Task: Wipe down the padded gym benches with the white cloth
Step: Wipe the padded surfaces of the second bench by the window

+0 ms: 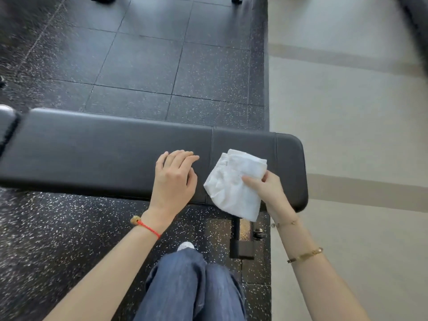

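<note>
I see the cloth (234, 181) lying folded and rumpled on the right end of the bench (104, 154), its far part on the pad just right of a cross seam, its near corner hanging over the front edge. My right hand (266, 188) pinches it at its right side, thumb laid on top of the fabric and the other fingers curled under and behind it, mostly hidden from me. My left hand (173, 179) rests flat on the pad just left of the cloth, apart from it, fingers straight and held close together, thumb a little away toward the cloth. The bench is a long black padded one running left to right across my view, its rounded right end reaching over the line where the floor (139, 54), dark speckled rubber tiles, meets a pale floor (347, 112) with grey stripes. Under the right end I see a black metal leg (240, 242). A red string bracelet (148, 227) sits on my left wrist and a gold bangle (305, 254) on my right forearm. Below are my jeans (192, 286) and a white shoe tip (185, 245)
</note>
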The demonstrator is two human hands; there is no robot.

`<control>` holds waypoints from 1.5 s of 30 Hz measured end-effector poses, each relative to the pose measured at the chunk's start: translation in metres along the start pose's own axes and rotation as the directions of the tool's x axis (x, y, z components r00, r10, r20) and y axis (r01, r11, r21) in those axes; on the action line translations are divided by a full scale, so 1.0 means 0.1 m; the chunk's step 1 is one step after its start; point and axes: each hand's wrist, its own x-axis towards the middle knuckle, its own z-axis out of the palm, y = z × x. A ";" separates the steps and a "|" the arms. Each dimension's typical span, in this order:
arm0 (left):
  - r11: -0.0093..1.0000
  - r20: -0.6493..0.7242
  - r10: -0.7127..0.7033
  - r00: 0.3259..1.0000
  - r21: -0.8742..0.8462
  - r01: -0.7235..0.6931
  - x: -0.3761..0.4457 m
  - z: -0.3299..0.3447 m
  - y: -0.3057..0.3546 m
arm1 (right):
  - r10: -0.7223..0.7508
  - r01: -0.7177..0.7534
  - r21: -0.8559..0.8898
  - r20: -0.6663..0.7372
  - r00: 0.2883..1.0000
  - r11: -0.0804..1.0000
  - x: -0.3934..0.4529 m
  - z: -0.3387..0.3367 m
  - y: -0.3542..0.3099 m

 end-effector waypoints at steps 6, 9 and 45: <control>0.995 0.124 0.003 0.992 -0.102 0.010 0.18 -1.33 0.51 | 0.078 -0.096 0.221 0.085 0.993 0.970 -0.90 -0.37 -0.88; 0.993 0.156 0.015 0.988 -0.121 0.004 0.30 -2.08 0.82 | 0.110 -0.132 0.303 0.087 0.990 0.944 -1.43 -0.63 -1.42; 0.958 0.058 -0.166 0.984 -0.227 0.175 2.49 -1.80 5.02 | -0.050 0.029 0.438 0.036 0.998 0.899 -0.73 -5.19 -3.45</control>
